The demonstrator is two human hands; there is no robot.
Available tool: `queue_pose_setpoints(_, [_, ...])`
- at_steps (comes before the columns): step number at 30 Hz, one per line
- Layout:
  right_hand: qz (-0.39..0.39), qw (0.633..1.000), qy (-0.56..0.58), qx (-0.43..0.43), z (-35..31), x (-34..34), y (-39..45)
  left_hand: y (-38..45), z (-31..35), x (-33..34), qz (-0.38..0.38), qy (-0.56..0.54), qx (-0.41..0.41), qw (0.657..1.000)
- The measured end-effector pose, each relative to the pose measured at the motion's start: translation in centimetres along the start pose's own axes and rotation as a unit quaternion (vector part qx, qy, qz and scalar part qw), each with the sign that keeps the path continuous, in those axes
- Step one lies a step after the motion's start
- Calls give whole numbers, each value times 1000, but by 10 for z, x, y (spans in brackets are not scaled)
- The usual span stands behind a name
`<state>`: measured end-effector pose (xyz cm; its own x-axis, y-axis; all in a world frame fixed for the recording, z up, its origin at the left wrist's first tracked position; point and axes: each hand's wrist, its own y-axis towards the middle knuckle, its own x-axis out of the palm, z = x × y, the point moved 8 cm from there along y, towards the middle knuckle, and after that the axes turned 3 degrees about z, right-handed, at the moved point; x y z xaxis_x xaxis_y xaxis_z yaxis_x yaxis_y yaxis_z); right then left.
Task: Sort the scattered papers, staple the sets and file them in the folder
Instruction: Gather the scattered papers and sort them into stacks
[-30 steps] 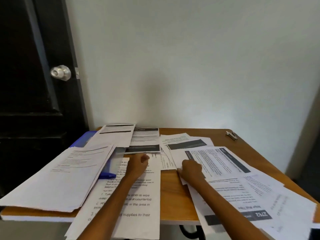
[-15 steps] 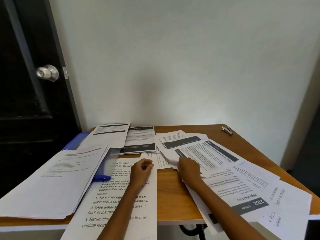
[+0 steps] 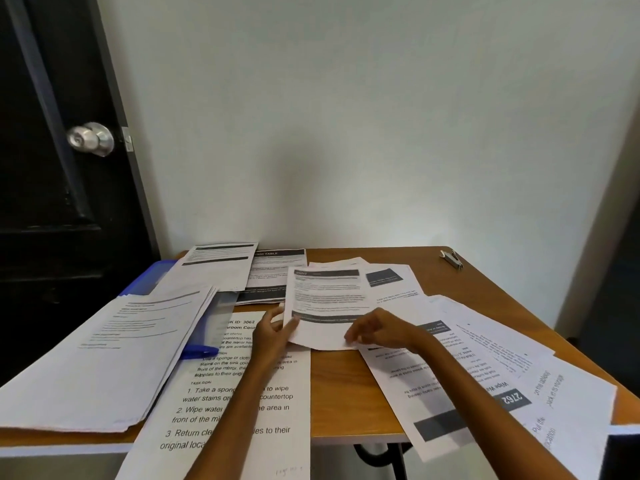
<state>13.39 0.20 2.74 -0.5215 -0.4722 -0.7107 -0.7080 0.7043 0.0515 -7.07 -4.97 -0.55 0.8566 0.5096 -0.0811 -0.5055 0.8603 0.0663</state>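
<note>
Printed sheets lie scattered over a wooden table (image 3: 346, 393). Both hands hold one sheet with a dark header (image 3: 327, 299) lifted slightly at mid-table. My left hand (image 3: 273, 332) pinches its left edge, and my right hand (image 3: 377, 330) pinches its lower right corner. Under my left forearm lies a large-print page (image 3: 239, 403). A stack of pages (image 3: 114, 355) rests at the left on a blue folder (image 3: 152, 277). A small metal stapler (image 3: 451, 258) sits at the table's far right corner.
A blue pen (image 3: 199, 351) lies beside the left stack. More sheets (image 3: 502, 375) overhang the table's right front edge. A dark door with a metal knob (image 3: 91, 138) stands at the left, and a white wall rises behind the table.
My right hand drew the dark-headed sheet out of the right pile and turned it upright at the middle. My left hand came off the large-print page and took the sheet's left edge.
</note>
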Motion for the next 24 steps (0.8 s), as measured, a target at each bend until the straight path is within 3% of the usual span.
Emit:
queue_pose_setpoints(5, [142,989,44,19,15,-16,0,-2,6,4,-24,50,56,997])
queue_pose_setpoints(8, [324,944,11,61,26,-42,-6,-2,9,3,-19,54,93,994])
queue_pose_setpoints(10, [388,916,55,83,36,-51,-10,-2,10,2,-14,36,98,994])
queue_pose_setpoints(15, [409,886,160,151,62,-40,-13,1,5,-3,3,-18,67,998])
queue_pose_setpoints(19, [401,870,249,139,69,-38,-14,1,7,-8,21,-37,55,998])
queue_pose_setpoints(24, [383,871,274,140,74,-34,-13,0,5,-6,15,-42,47,998])
